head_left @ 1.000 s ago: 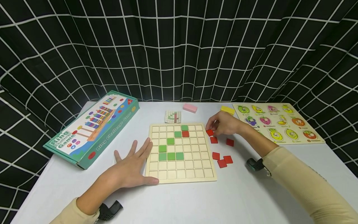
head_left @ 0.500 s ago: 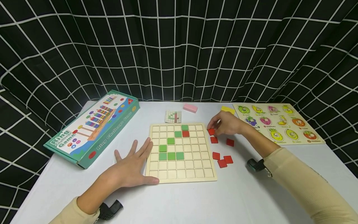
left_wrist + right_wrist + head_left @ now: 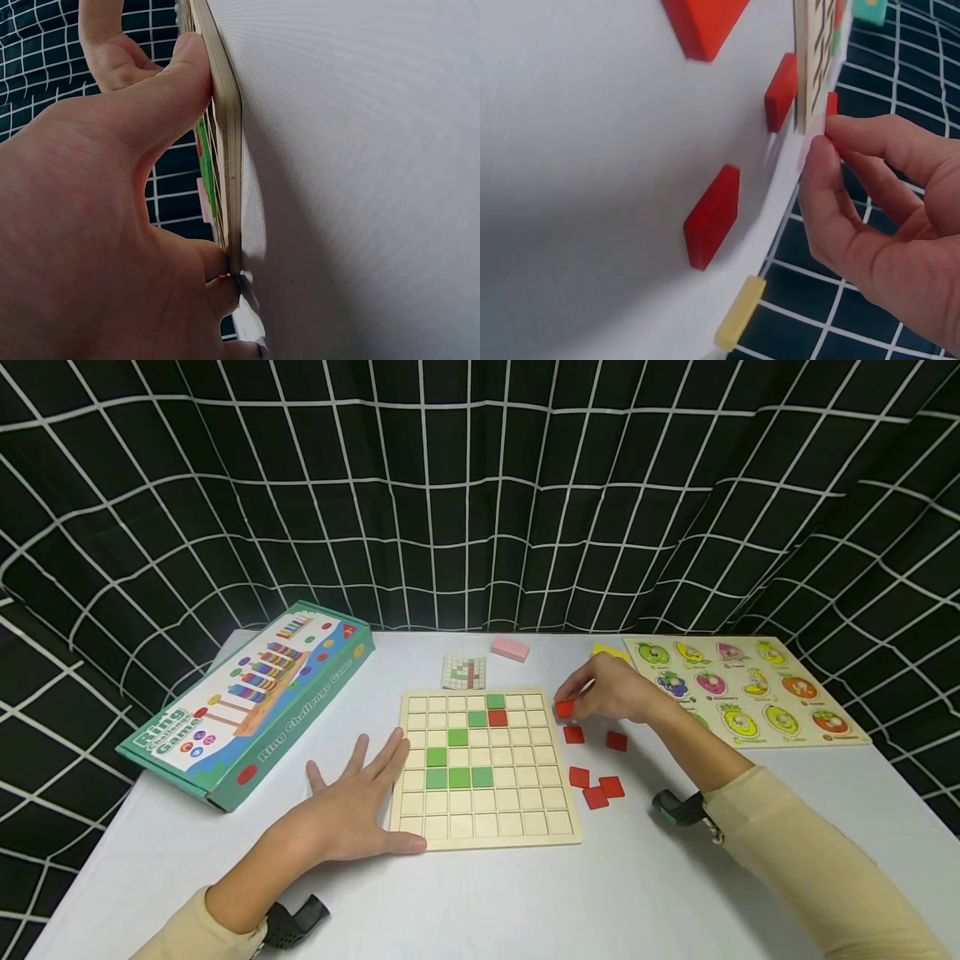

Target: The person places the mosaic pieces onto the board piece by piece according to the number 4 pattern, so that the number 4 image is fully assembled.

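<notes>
A wooden grid board (image 3: 517, 827) lies on the table, with several green tiles (image 3: 459, 778) and one red tile (image 3: 497, 718) set in its squares. My left hand (image 3: 351, 814) rests spread along the board's left edge, the thumb on the near left corner and the fingertips at its side. Just off the board's upper right, my right hand (image 3: 611, 689) pinches a red square tile (image 3: 564, 709) between thumb and fingers. In the right wrist view only a sliver of that held tile (image 3: 832, 103) shows above the fingertips. Several loose red tiles (image 3: 596, 797) lie right of the board.
Behind the board lies a small pattern card (image 3: 464, 673), with a pink block (image 3: 510, 649) beside it. A yellow block (image 3: 611, 652) is partly hidden behind the right hand. A fruit picture board (image 3: 750, 693) lies at right, a green game box (image 3: 255, 702) at left.
The right hand has lifted the pinched red tile slightly up and away from the loose tile below it. The left hand and the board stay as they were.
</notes>
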{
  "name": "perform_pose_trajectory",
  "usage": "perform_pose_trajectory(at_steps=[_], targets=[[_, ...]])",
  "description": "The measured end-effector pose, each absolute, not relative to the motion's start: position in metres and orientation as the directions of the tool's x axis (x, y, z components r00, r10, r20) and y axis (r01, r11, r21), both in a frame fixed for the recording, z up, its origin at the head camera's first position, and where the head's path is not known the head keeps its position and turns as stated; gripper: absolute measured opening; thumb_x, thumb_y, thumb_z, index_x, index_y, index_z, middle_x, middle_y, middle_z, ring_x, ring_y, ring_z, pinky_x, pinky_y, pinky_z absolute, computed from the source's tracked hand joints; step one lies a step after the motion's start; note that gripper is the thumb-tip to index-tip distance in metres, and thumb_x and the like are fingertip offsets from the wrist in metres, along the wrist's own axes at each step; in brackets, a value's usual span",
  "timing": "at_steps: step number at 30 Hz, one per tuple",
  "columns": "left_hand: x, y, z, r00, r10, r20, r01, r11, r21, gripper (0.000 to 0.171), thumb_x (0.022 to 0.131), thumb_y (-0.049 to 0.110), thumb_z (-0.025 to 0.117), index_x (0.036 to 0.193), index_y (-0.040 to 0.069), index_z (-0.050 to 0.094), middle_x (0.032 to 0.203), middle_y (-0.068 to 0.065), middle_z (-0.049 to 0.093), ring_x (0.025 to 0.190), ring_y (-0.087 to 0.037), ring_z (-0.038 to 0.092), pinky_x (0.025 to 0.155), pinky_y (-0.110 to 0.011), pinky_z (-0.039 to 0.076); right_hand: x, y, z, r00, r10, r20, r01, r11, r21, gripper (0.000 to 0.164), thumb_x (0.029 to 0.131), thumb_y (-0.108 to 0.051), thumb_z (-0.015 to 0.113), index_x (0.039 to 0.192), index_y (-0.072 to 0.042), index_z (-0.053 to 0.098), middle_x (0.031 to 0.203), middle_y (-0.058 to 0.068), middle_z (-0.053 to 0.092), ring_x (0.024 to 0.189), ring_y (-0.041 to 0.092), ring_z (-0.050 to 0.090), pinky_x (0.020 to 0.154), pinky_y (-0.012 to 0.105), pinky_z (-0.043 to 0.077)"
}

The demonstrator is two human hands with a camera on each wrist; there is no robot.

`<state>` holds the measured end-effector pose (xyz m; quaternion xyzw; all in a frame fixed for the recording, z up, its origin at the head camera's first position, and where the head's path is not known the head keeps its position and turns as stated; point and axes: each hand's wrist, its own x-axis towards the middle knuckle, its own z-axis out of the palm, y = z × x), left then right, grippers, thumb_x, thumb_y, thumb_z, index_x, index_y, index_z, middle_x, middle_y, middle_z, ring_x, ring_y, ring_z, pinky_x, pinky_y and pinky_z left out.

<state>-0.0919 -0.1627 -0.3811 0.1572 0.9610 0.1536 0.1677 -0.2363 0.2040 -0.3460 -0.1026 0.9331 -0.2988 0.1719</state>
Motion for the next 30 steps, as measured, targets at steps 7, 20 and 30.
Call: perform_pose_trajectory(at_steps=[7,20,30], targets=[[-0.092,-0.162,-0.381,-0.894,0.356,-0.274,0.251,0.902,0.351,0.129,0.076,0.080,0.072,0.169,0.013,0.014,0.177,-0.003,0.005,0.160,-0.049,0.004,0.096,-0.096,0.000,-0.230,0.197,-0.346,-0.926,-0.291,-0.241,-0.093,0.793,-0.602,0.026,0.081,-0.002,0.085,0.107,-0.009,0.082,0.111,0.013,0.073,0.101,0.029,0.060,0.074,0.029,0.054],[-0.092,-0.163,-0.380,-0.893,0.353,-0.279,0.249,0.904,0.348,0.129,0.075,0.080,0.072,0.169,0.013,0.013,0.178,-0.002,0.005,0.160,-0.048,0.004,0.096,-0.096,0.000,-0.220,0.174,-0.345,-0.927,-0.296,-0.232,-0.092,0.776,-0.625,0.023,0.083,-0.007,0.084,0.105,-0.014,0.082,0.107,0.008,0.074,0.102,0.029,0.059,0.073,0.030,0.054],[-0.093,-0.163,-0.381,-0.893,0.354,-0.277,0.252,0.905,0.343,0.130,0.075,0.082,0.071,0.169,0.014,0.012,0.178,-0.002,0.005,0.160,-0.048,0.004,0.097,-0.096,0.000,-0.216,0.154,-0.350,-0.914,-0.318,-0.253,-0.083,0.755,-0.651,0.024,0.079,-0.005,0.085,0.102,-0.014,0.082,0.100,0.008,0.073,0.096,0.025,0.060,0.073,0.029,0.054]])
